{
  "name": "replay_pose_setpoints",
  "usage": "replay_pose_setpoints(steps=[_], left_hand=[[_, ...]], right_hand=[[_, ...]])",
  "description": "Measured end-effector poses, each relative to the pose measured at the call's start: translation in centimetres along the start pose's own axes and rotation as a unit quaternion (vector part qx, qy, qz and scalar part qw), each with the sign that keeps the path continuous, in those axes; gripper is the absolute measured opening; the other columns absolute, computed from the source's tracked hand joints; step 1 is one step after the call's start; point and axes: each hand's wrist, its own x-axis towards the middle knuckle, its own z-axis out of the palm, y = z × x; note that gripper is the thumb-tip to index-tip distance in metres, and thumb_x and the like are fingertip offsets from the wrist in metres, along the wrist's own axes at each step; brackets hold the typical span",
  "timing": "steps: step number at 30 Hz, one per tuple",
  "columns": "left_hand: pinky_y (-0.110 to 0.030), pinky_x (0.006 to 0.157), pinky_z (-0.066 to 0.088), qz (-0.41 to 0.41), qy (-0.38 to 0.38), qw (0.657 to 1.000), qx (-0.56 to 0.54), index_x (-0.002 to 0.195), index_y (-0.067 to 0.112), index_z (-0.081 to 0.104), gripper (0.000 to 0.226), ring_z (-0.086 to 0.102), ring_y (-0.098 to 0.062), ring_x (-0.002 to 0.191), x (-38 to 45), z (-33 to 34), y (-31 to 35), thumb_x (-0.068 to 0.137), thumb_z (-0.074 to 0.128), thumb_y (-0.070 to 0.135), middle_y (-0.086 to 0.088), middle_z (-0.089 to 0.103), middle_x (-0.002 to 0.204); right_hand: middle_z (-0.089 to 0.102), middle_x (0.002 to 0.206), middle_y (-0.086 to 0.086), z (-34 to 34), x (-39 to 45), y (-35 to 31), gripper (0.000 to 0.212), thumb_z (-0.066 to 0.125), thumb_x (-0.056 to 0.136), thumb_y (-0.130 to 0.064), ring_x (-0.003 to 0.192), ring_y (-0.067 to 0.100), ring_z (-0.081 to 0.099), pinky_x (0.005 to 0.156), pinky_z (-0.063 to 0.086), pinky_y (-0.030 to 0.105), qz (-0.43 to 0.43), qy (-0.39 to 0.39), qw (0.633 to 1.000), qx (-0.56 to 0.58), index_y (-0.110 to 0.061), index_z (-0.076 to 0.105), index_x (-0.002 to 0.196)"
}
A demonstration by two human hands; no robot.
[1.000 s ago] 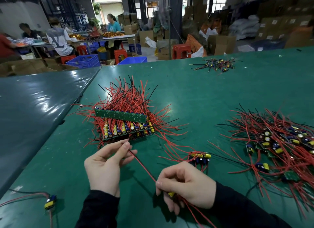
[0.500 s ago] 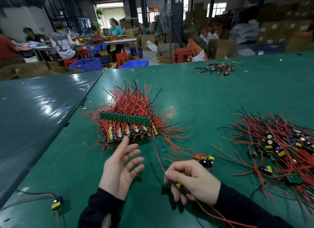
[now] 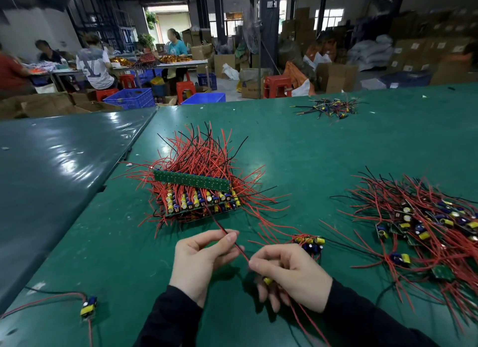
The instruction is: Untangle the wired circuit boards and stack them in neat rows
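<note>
Your right hand (image 3: 289, 276) grips a small circuit board (image 3: 267, 280) while your left hand (image 3: 204, 256) pinches its red wire (image 3: 239, 248), whose long axis runs toward eleven o'clock, straight at the stacked boards (image 3: 199, 196), nearer your left.

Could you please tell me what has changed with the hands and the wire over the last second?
The left hand, open and off the wire half a second ago, has closed again and pinches the red wire. The right hand still grips its small board. The stacked boards and loose pile stayed put.
</note>
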Motion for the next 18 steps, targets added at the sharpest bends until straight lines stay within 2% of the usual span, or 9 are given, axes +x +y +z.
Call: replay_pose_setpoints(steps=[1,3,6,8,10,12,14,16,18], left_hand=[[-0.019,0.053,0.054,0.008,0.014,1.000,-0.011,0.064,0.001,0.074,0.003,0.069,-0.020,0.058,0.0,-0.1,0.2,0.064,0.071,0.001,-0.012,0.072,0.072],[-0.018,0.052,0.054,0.027,0.038,0.999,-0.028,0.062,0.002,0.074,0.014,0.069,-0.020,0.058,0.2,-0.4,0.5,0.071,0.068,-0.007,-0.011,0.072,0.071],[-0.019,0.053,0.055,0.043,0.036,0.998,-0.022,0.061,0.005,0.075,0.017,0.068,-0.017,0.057,0.2,-0.4,0.8,0.073,0.068,-0.005,-0.009,0.071,0.067],[-0.021,0.054,0.055,0.038,0.001,0.999,-0.014,0.068,0.006,0.076,0.004,0.069,-0.019,0.060,0.0,-0.2,0.7,0.068,0.072,0.008,-0.010,0.071,0.070],[-0.024,0.055,0.056,0.031,-0.023,0.999,0.002,0.075,0.008,0.075,0.021,0.070,-0.022,0.064,-0.1,-0.1,0.7,0.063,0.072,0.025,-0.010,0.072,0.077],[-0.025,0.053,0.056,0.022,-0.023,0.999,0.014,0.076,0.008,0.075,0.030,0.068,-0.020,0.062,-0.1,0.0,0.8,0.064,0.069,0.035,-0.009,0.073,0.078],[-0.024,0.050,0.054,0.014,-0.020,0.999,0.024,0.075,0.007,0.074,0.032,0.066,-0.017,0.057,-0.1,-0.1,0.9,0.066,0.068,0.037,-0.007,0.072,0.075],[-0.023,0.048,0.053,0.004,-0.016,0.999,0.030,0.074,0.007,0.073,0.031,0.063,-0.014,0.053,-0.1,0.0,1.0,0.067,0.067,0.036,-0.005,0.069,0.069],[-0.022,0.046,0.051,-0.005,-0.017,0.999,0.035,0.074,0.006,0.072,0.029,0.061,-0.014,0.052,-0.1,0.0,0.9,0.071,0.067,0.034,-0.003,0.067,0.066]], right_hand=[[0.066,0.061,0.007,0.0,0.0,0.1,0.008,0.061,0.091,-0.017,0.037,0.013,0.055,0.033,0.032,0.017,-0.003,0.009,1.000,0.006,-0.013,0.057,0.086],[0.064,0.065,0.008,0.0,-0.1,0.3,0.017,0.072,0.083,-0.016,0.044,0.019,0.060,0.035,0.036,0.020,-0.016,0.056,0.998,-0.005,-0.011,0.056,0.086],[0.064,0.065,0.004,-0.2,-0.6,0.0,0.016,0.080,0.074,-0.017,0.056,0.018,0.060,0.045,0.045,0.026,-0.051,0.140,0.987,-0.062,-0.013,0.064,0.076],[0.068,0.065,0.001,-0.6,-1.4,-0.8,0.016,0.082,0.070,-0.023,0.059,0.010,0.059,0.056,0.048,0.026,-0.076,0.173,0.977,-0.100,-0.013,0.070,0.071],[0.071,0.066,0.000,-1.6,-2.4,-2.0,0.019,0.081,0.064,-0.031,0.059,0.005,0.059,0.061,0.048,0.020,-0.099,0.208,0.965,-0.128,-0.015,0.073,0.068],[0.071,0.063,-0.003,-4.0,-3.7,-3.6,0.011,0.080,0.062,-0.026,0.055,0.001,0.058,0.058,0.046,0.011,-0.102,0.252,0.954,-0.125,-0.017,0.074,0.063],[0.067,0.054,-0.010,-7.6,-5.1,-5.1,0.009,0.081,0.067,-0.020,0.044,-0.004,0.051,0.047,0.038,0.005,-0.071,0.327,0.925,-0.180,-0.019,0.073,0.062],[0.063,0.048,-0.012,-11.8,-6.9,-6.2,0.017,0.079,0.064,-0.038,0.042,-0.001,0.050,0.043,0.037,0.007,-0.016,0.395,0.878,-0.270,-0.022,0.073,0.066],[0.069,0.061,-0.007,-15.1,-8.5,-6.6,0.037,0.068,0.052,-0.063,0.064,0.013,0.062,0.062,0.051,0.023,0.051,0.447,0.819,-0.356,-0.028,0.072,0.065]])
